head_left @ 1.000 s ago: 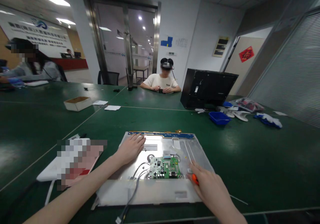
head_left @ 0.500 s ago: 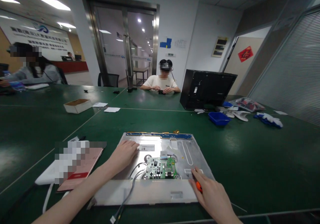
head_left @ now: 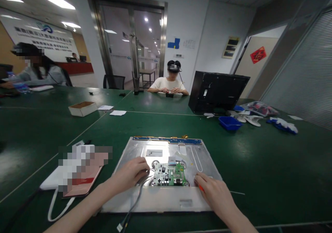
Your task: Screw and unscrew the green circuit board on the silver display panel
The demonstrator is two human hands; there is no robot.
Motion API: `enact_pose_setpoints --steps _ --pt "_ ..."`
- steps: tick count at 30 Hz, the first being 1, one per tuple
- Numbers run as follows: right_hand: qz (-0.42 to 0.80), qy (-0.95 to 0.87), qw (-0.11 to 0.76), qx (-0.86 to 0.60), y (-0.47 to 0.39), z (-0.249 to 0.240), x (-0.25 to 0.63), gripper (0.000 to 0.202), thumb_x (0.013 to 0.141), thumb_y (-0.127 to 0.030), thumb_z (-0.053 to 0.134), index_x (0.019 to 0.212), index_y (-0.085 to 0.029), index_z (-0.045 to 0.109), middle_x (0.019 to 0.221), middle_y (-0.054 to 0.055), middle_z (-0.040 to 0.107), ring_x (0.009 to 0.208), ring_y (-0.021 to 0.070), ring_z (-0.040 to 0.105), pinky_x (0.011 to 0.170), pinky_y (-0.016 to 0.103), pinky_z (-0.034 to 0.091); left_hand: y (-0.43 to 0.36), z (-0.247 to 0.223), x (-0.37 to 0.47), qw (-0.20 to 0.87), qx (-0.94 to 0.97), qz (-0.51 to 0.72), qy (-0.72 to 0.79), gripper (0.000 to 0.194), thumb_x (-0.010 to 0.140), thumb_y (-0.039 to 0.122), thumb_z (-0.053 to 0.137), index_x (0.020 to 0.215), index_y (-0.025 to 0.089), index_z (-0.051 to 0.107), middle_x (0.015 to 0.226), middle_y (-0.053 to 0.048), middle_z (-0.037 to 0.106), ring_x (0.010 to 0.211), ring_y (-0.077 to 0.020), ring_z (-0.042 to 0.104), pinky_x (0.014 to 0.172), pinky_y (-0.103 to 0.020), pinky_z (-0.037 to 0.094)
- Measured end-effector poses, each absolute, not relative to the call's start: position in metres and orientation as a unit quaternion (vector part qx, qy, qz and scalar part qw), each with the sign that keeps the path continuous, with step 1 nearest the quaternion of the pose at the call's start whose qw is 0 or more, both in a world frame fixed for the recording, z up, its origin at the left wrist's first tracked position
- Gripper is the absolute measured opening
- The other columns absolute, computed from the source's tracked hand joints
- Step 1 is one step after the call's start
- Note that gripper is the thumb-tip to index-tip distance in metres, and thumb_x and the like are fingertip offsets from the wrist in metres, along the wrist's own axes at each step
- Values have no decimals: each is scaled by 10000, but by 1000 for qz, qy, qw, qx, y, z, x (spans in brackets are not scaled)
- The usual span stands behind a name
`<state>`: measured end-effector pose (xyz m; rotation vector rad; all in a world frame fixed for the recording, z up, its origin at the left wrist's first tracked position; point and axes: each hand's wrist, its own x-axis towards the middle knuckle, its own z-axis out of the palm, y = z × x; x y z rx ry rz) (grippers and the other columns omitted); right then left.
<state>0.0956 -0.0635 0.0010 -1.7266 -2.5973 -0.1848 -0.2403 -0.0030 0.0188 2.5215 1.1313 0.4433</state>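
Note:
A flat metal display panel lies face down on the green table in front of me. On it sits a green circuit board, with thin dark cables leading from its left side. My left hand is at the board's left edge, its fingers curled together on the cables; the fingertips are partly hidden. My right hand rests at the panel's right side, wrapped around an orange-handled screwdriver. The screwdriver's thin shaft points away to the right. A blue circuit strip runs along the panel's far edge.
Left of the panel lie a pink phone and a white device with a cable. Farther off stand an open cardboard box, a black monitor, a blue tray and gloves. Co-workers sit across and at left.
My left hand has moved from the panel's upper left down and right to the cables by the board. The right hand has shifted slightly up and left with the screwdriver.

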Motion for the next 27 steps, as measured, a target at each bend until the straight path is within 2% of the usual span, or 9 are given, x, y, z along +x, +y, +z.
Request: enact_pose_setpoints --steps 3,7,12,17,23,27 --pt "-33 -812 22 -583 -48 10 106 259 862 -107 388 973 -215 596 934 44 674 734 198 648 597 279 427 -4 17 -239 184 882 160 403 186 901 185 438 892 189 623 944 -52 588 867 -180 562 747 -280 433" --pt "23 -781 84 -618 -10 21 128 257 807 -117 442 993 -207 594 990 53 660 860 197 625 721 276 412 -3 22 -239 199 874 172 409 148 886 167 444 874 178 591 935 -47 580 850 -176 552 734 -274 430" --pt "33 -769 97 -630 39 19 148 372 816 -140 440 1148 -213 592 1091 68 643 1012 200 580 813 269 393 17 31 -235 179 861 230 417 123 870 137 445 875 176 562 914 -41 571 858 -183 538 746 -285 418" --pt "46 -773 94 -626 61 11 149 277 837 -172 452 1019 -204 658 1071 60 650 1011 188 574 826 257 386 42 25 -229 166 859 228 427 95 838 159 488 828 163 582 927 -54 578 838 -184 544 759 -289 421" --pt "46 -778 95 -620 66 7 149 216 852 -186 438 936 -194 637 974 61 652 942 181 583 796 253 380 60 16 -229 164 860 200 440 118 815 166 493 785 157 607 819 -49 625 770 -186 557 702 -270 411" --pt "54 -776 86 -622 74 6 148 180 838 -194 458 896 -189 629 935 81 654 899 196 589 764 264 381 73 14 -226 184 854 183 451 133 766 125 502 804 160 624 823 -43 643 764 -180 566 681 -253 399"
